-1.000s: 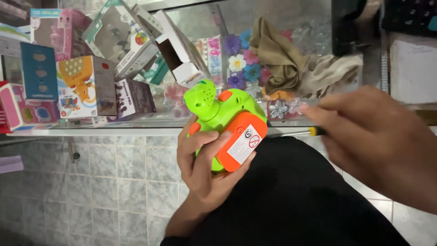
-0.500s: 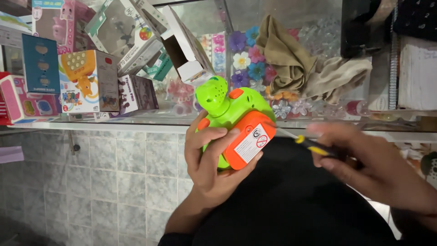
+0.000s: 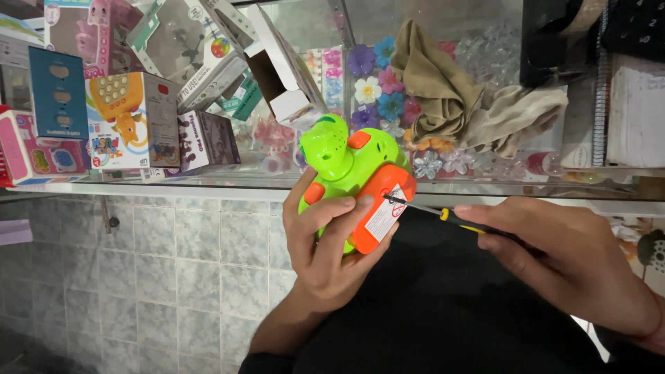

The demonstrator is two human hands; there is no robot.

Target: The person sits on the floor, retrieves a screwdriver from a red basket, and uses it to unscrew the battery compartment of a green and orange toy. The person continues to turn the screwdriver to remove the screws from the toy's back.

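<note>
My left hand (image 3: 324, 244) grips a green plastic toy (image 3: 346, 154) with an orange underside panel (image 3: 379, 211) that carries a white sticker; the toy is turned so the panel faces me. My right hand (image 3: 562, 253) holds a small screwdriver (image 3: 443, 214) with a yellow and black handle. Its thin metal tip touches the upper edge of the orange panel. Both hands are over my dark-clothed lap, in front of a glass shelf.
A glass shelf (image 3: 173, 185) runs across the view, holding several boxed toys (image 3: 125, 121) at left, an open white box (image 3: 284, 76), plastic flowers (image 3: 377, 86) and a crumpled tan cloth (image 3: 464, 104). Grey tiled wall (image 3: 152, 270) lies below. A spiral notebook (image 3: 634, 104) stands at right.
My right hand came in from the right and brought the screwdriver tip onto the toy's orange panel. My left hand kept hold of the toy, shifting slightly.
</note>
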